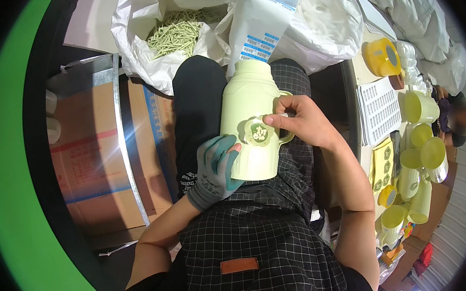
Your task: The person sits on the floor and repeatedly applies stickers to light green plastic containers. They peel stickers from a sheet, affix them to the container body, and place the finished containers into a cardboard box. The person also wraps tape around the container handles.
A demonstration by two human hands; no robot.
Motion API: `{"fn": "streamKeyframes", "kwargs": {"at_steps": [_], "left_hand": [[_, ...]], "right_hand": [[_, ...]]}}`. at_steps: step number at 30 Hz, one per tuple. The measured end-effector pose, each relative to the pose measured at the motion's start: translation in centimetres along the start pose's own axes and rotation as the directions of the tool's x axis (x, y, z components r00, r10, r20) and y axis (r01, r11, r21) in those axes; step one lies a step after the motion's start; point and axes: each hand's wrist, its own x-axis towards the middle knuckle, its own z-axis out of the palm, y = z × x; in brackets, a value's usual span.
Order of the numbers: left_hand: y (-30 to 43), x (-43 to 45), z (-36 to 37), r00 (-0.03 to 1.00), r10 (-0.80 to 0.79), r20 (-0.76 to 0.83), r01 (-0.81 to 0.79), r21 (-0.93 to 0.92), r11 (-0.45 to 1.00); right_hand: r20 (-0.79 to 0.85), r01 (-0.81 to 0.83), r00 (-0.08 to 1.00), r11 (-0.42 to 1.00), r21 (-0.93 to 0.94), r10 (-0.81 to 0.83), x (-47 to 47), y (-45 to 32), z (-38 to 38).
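Observation:
A pale green plastic thermos jug casing [250,99] lies across my lap, its neck pointing away from me and its handle on the right. My left hand [218,169], in a grey and teal work glove, grips the lower left side. My bare right hand [300,120] pinches the edge of a round sticker [259,131] with a floral print, on the front of the casing beside the handle. Beyond the neck hangs a white sheet [255,26] with rows of blue labels.
White sacks hold pale green sticks [176,36] and clear rings [321,13]. On the right bench lie yellow tape rolls [383,58], printed sheets [379,111], round stickers [383,163] and several green casings [421,108]. Cartons [92,155] and a metal rail [123,145] are at left. Another person is at far right.

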Motion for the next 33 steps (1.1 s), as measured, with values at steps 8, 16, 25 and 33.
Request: {"fn": "streamKeyframes", "kwargs": {"at_steps": [8, 16, 25, 33], "left_hand": [[-0.4, -0.3, 0.5, 0.999, 0.023, -0.032, -0.026, -0.09, 0.996], [-0.2, 0.3, 0.0, 0.997, 0.032, 0.077, -0.03, -0.032, 0.999], [0.0, -0.3, -0.3, 0.981, -0.002, 0.192, -0.012, 0.073, 0.997], [0.0, 0.8, -1.8, 0.953, -0.047, 0.3, 0.057, -0.024, 0.998]], "right_hand": [[-0.016, -0.058, 0.998, 0.98, -0.192, 0.055, 0.6, -1.2, 0.2], [-0.055, -0.109, 0.994, 0.935, -0.338, 0.096, 0.2, -2.8, 0.2], [-0.436, -0.078, 0.878, 0.837, -0.542, -0.2, -0.4, -1.9, 1.1], [-0.583, 0.02, 0.777, 0.936, -0.352, -0.236, -3.4, 3.1, 1.3]]}}
